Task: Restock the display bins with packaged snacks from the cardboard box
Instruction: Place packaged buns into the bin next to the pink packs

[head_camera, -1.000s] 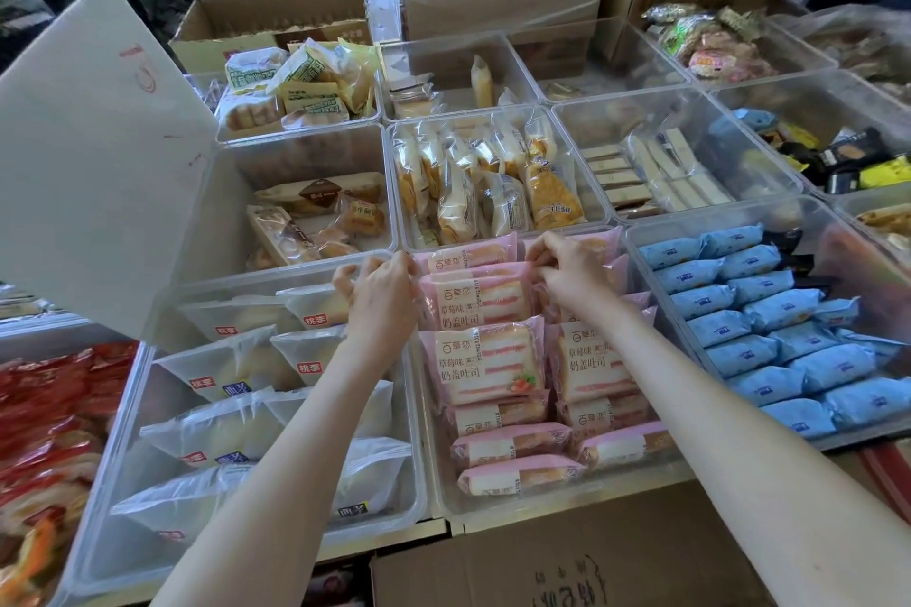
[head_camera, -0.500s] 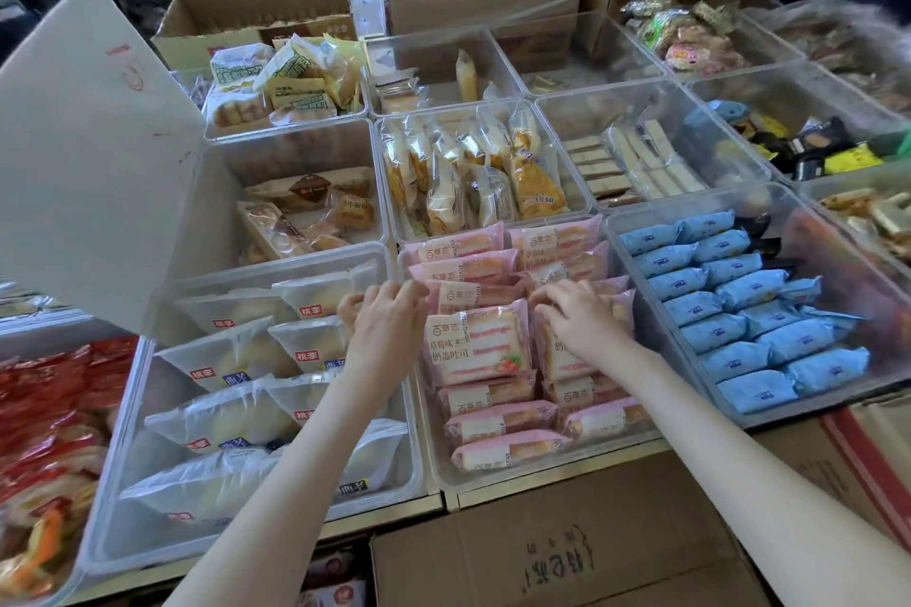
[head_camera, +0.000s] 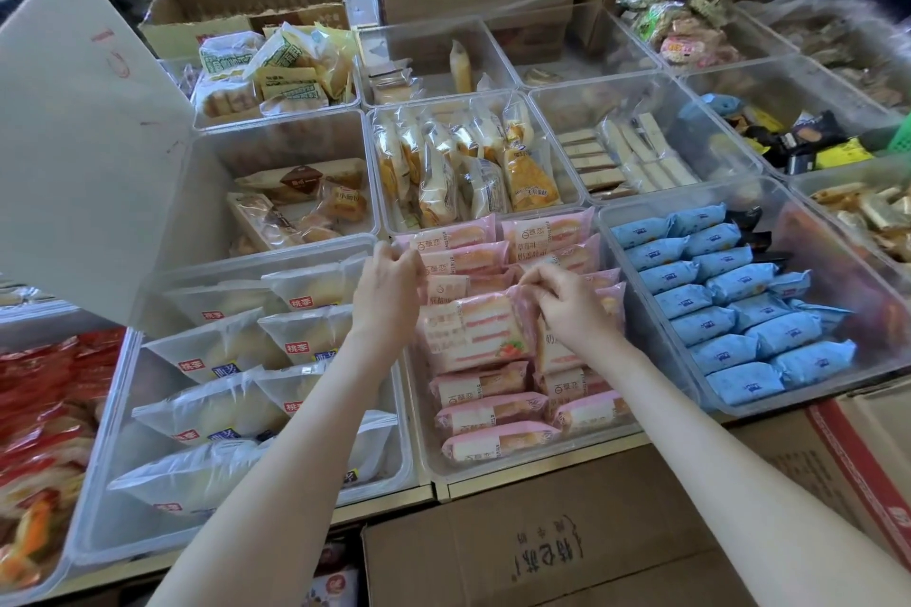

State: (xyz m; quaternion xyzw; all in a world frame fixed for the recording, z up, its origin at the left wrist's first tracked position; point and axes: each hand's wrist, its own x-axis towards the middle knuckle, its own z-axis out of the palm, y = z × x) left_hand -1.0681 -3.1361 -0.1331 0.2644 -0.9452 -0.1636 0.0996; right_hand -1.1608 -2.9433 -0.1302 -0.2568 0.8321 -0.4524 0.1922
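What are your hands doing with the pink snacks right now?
Left hand grips pink packs. Right hand pinches one pink pack. Bin nearly full, nothing blocking.

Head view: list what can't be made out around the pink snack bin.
Head view only:
- Pink packs beneath the left hand and right hand: covered by the hands.
- Cardboard box: cut off by the bottom edge, contents unseen.
- Red packs: cut by the left edge, blurred.
- Whatever lies behind the white lid: hidden by it.

Two rows of pink sandwich packets (head_camera: 493,409) filled the clear display bin (head_camera: 517,476), one tilted face-up mid-bin; the cardboard box (head_camera: 542,547) sat below its near edge.
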